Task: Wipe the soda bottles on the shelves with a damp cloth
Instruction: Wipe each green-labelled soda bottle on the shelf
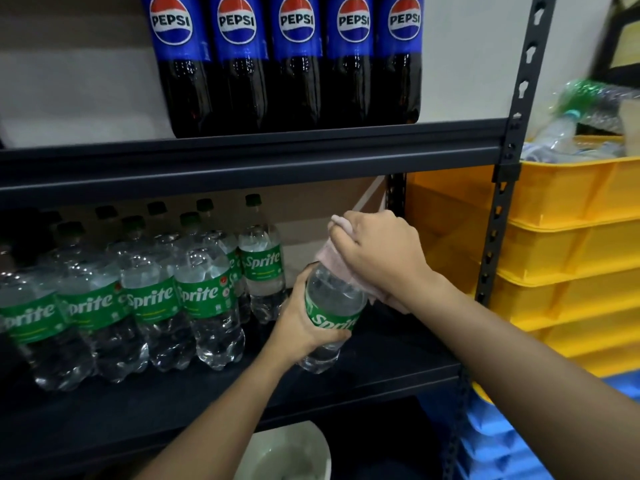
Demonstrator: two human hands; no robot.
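One Sprite bottle (329,306) is out of its row and in hand, tilted so its top leans up and to the right, above the front of the lower shelf (381,358). It is plainly the one being worked on now, so the task is partway at most. Nothing in the view tells which of the other bottles are already clean.

The left hand (304,320) reaches in from below with the forearm angled up and right. Its grip is clamped round the green label, thumb on the near side and fingers wrapped behind the body. The right hand (377,251) comes in from the right with the wrist bent down over the neck. Its grip is closed on a pale pink cloth (341,268), which is bunched over the bottle's shoulder and cap. The cap itself is hidden, so the hand may be wiping or twisting around it.

Further back on the same shelf, to the left, stands the row of Sprite bottles (152,299), upright and close together, two deep. Above, on the upper shelf (242,150), a row of Pepsi bottles (298,64) waits, probably untouched for now.
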